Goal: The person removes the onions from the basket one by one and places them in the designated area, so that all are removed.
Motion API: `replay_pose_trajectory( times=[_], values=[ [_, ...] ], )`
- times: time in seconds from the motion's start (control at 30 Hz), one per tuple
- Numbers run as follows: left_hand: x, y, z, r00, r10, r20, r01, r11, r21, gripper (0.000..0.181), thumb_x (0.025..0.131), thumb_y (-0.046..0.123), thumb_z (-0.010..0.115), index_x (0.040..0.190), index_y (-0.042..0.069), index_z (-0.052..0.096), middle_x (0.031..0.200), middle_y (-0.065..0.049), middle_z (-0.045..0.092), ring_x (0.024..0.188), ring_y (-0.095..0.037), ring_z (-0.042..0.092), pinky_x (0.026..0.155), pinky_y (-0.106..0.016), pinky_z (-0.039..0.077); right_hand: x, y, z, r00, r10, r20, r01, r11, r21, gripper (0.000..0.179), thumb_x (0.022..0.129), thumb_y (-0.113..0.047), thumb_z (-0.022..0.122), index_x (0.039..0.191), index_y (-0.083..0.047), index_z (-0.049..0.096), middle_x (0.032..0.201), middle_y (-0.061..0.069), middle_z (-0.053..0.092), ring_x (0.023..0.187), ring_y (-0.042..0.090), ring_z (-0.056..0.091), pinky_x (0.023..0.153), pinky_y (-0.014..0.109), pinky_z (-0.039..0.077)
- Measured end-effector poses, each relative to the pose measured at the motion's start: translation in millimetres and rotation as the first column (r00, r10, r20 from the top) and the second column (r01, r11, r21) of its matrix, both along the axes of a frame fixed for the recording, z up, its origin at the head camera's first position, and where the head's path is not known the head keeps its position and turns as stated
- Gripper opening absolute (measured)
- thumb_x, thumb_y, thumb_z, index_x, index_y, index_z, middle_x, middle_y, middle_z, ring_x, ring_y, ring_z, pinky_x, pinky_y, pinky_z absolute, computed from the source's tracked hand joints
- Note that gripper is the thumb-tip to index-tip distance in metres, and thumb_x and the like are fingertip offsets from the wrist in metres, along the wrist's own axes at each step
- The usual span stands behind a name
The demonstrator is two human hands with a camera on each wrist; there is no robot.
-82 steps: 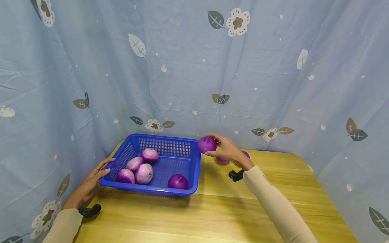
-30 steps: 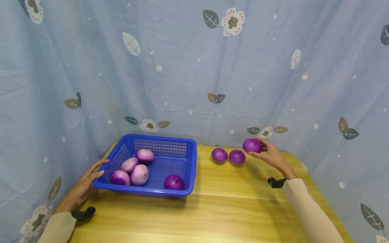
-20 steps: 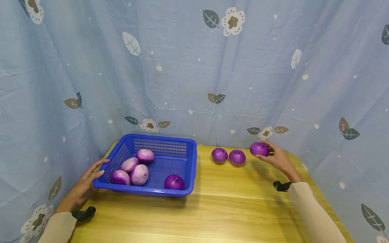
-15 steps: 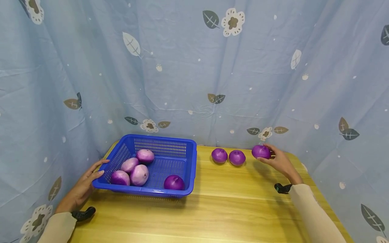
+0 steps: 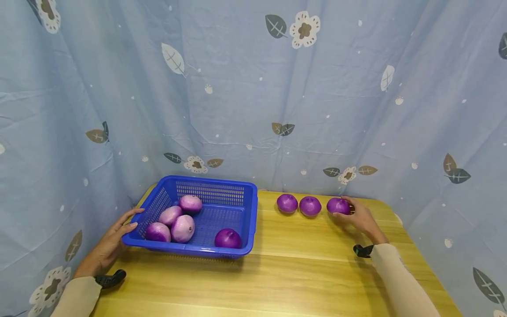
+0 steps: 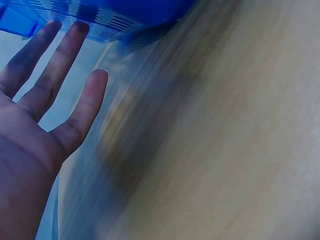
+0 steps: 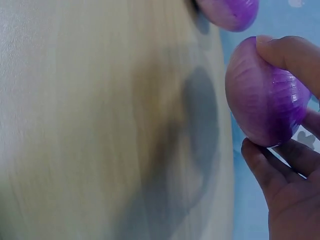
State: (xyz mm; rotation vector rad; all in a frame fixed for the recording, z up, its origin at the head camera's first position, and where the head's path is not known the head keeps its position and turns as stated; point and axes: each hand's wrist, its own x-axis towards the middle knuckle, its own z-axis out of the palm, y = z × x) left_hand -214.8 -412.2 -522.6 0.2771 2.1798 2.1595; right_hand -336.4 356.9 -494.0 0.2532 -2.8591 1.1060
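In the head view my right hand point(image 5: 361, 220) grips a purple onion point(image 5: 337, 206) at the right end of a row near the table's back edge. The right wrist view shows the thumb on one side of this onion point(image 7: 265, 95) and fingers on the other. Two more purple onions point(image 5: 287, 203) stand to its left. My left hand point(image 5: 112, 242) rests with spread, nearly straight fingers at the left side of a blue plastic basket point(image 5: 190, 249); in the left wrist view its fingertips touch the basket wall point(image 6: 120, 20). Several pale pink-purple onions point(image 5: 183, 229) and one dark purple onion point(image 5: 227, 238) lie in the basket.
The wooden table point(image 5: 277, 281) spreads in front of the basket and the onion row. A blue floral curtain point(image 5: 237, 97) hangs close behind the table and along both sides. Each wrist wears a black camera mount point(image 5: 111, 279).
My right hand has carried its onion from beside the basket's right rim to the right, past two onions, then lowered it level with them. My left hand has stayed at the basket.
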Motion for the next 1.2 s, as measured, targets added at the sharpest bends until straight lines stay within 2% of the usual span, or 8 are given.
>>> replay_pose_trajectory(
  times=[0.17, 0.33, 0.63, 0.97, 1.2],
  values=[
    [-0.4, -1.1, -0.7, 1.0, -0.015, -0.015, 0.015, 1.0, 0.027, 0.048, 0.112, 0.018, 0.039, 0.159, 0.025, 0.036, 0.139, 0.01, 0.044, 0.114, -0.006, 0.061, 0.089, -0.029, 0.056, -2.4, -1.7, -6.6, 0.999, -0.02, 0.043, 0.02, 1.0, -0.008, 0.086, 0.091, -0.043, 0.079, 0.155, -0.001, 0.039, 0.144, 0.033, 0.048, 0.126, 0.049, 0.052, 0.102, 0.059, 0.047],
    [0.2, -0.7, -1.7, 1.0, -0.012, 0.0, 0.012, 1.0, 0.027, 0.048, 0.112, 0.019, 0.04, 0.159, 0.026, 0.036, 0.138, 0.011, 0.046, 0.114, -0.005, 0.062, 0.089, -0.03, 0.056, -4.5, -1.8, -12.0, 0.996, -0.05, 0.078, 0.05, 0.999, -0.002, 0.09, 0.091, -0.045, 0.078, 0.156, 0.0, 0.036, 0.146, 0.034, 0.046, 0.128, 0.05, 0.05, 0.103, 0.06, 0.046],
    [-0.7, -0.3, -1.3, 1.0, 0.015, 0.019, -0.015, 1.0, -0.014, 0.049, 0.111, 0.022, 0.042, 0.159, 0.027, 0.035, 0.138, 0.012, 0.043, 0.114, -0.003, 0.06, 0.09, -0.028, 0.055, -7.8, -0.1, -18.3, 0.996, -0.057, 0.069, 0.058, 0.998, -0.003, 0.091, 0.091, -0.045, 0.078, 0.156, 0.002, 0.035, 0.148, 0.034, 0.043, 0.13, 0.051, 0.048, 0.104, 0.061, 0.044],
    [-0.7, 3.0, 1.4, 0.999, 0.032, 0.016, -0.031, 0.998, -0.051, 0.049, 0.111, 0.024, 0.043, 0.16, 0.026, 0.035, 0.144, 0.011, 0.036, 0.118, 0.0, 0.053, 0.091, -0.025, 0.052, -5.1, 1.7, -12.0, 0.994, -0.048, 0.096, 0.049, 0.999, -0.003, 0.097, 0.091, -0.05, 0.076, 0.158, 0.002, 0.029, 0.154, 0.033, 0.036, 0.132, 0.051, 0.047, 0.106, 0.062, 0.042],
    [-0.5, -1.6, -0.8, 1.0, 0.01, 0.008, -0.01, 1.0, -0.014, 0.049, 0.111, 0.019, 0.041, 0.159, 0.026, 0.036, 0.138, 0.014, 0.047, 0.114, -0.004, 0.063, 0.089, -0.028, 0.056, -3.5, 4.4, -3.4, 0.996, -0.05, 0.069, 0.05, 0.999, 0.003, 0.096, 0.091, -0.05, 0.076, 0.158, 0.001, 0.03, 0.156, 0.034, 0.032, 0.133, 0.055, 0.043, 0.104, 0.067, 0.04]
  ],
)
